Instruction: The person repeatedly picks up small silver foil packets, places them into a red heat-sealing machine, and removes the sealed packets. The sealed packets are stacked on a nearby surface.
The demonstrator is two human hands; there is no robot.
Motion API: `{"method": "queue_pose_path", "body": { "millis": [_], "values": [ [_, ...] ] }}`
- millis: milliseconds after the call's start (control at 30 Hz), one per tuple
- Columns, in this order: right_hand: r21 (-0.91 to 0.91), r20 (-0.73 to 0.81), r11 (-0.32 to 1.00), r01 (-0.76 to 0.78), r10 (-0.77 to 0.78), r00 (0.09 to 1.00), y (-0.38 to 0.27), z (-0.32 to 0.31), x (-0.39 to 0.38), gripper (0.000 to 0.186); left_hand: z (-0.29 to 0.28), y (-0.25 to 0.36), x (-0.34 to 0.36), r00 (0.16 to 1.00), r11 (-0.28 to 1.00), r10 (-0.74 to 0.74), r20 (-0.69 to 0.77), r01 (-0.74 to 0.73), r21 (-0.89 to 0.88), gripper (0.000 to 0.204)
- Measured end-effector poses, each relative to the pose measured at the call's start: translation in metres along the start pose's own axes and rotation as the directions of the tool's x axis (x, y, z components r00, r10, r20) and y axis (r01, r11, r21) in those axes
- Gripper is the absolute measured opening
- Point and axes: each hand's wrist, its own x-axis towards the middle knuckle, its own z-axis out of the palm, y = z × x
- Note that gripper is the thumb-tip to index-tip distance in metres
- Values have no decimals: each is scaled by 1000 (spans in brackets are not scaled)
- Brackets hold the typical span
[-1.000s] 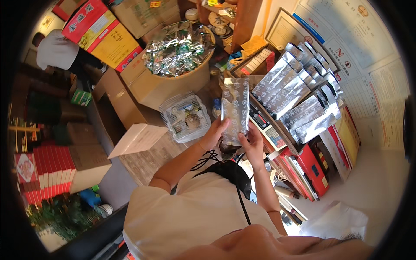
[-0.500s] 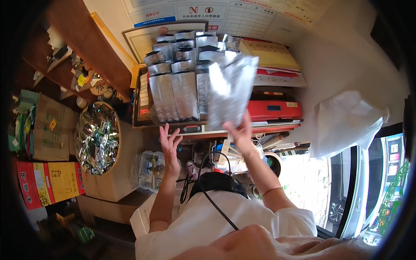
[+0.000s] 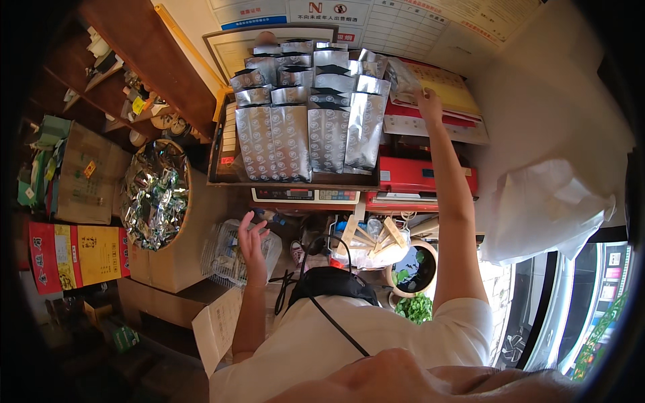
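Reaching up past the tray's far right corner, the right hand [image 3: 430, 102] pinches a crinkled silver foil pouch [image 3: 402, 75], fingers closed on its edge. Rows of matching pouches already stand upright in the dark wooden tray [image 3: 295, 180]; this one seems not yet seated among them. Below the tray's front edge, the left hand [image 3: 251, 240] hangs open, fingers spread, holding nothing. Left of the tray, a cardboard box of loose foil packets [image 3: 156, 195] looks full.

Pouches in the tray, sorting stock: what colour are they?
Shiny silver pouches with a small repeated pattern, head view.
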Motion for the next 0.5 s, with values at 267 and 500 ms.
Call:
{"method": "queue_pose_path", "body": {
  "millis": [267, 500],
  "values": [
    [-45, 90, 834, 550, -545, 834, -103, 16, -107, 28, -3, -7, 20, 994, 995, -105, -33, 105, 2, 34],
    [-437, 139, 652, 619, -631, 763, -98, 42, -108, 33, -11, -8, 34, 996, 998, -64, 63, 64, 3, 31]
  ]
}}
